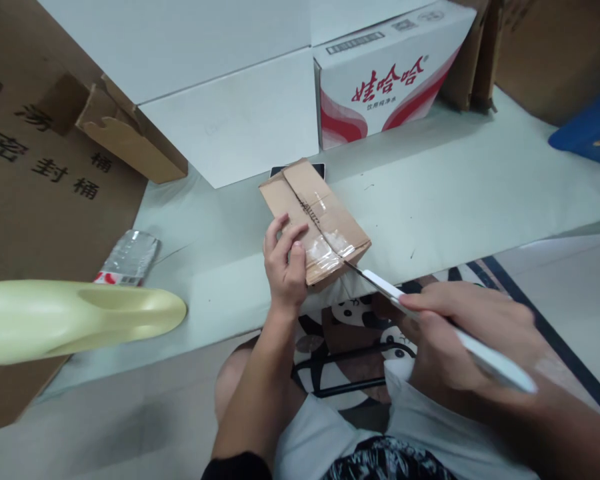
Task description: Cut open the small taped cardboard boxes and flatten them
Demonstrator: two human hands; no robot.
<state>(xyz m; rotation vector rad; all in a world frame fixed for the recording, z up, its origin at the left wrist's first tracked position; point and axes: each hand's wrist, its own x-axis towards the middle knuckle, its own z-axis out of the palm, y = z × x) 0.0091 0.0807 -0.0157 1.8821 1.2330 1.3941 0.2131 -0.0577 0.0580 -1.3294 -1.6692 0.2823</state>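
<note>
A small brown cardboard box (325, 207) with clear tape on its seam lies tilted near the table's front edge. My left hand (286, 260) grips its left side, fingers bent over the top and thumb on the near corner. In my right hand (460, 327) is a white-handled utility knife (387, 287), fist closed round the handle. Its dark blade meets the near end of the box, at the taped seam. Behind the box, mostly covered by it, a flat dark device with a pale rim (321, 171) shows; it looks like a phone.
On the pale green table (215, 267), a white carton with red waves (390, 93) stands at the back beside plain white boxes (240, 127). A yellow rounded object (80, 317) juts in from the left, near a clear plastic packet (133, 253). A blue container (590, 127) is far right.
</note>
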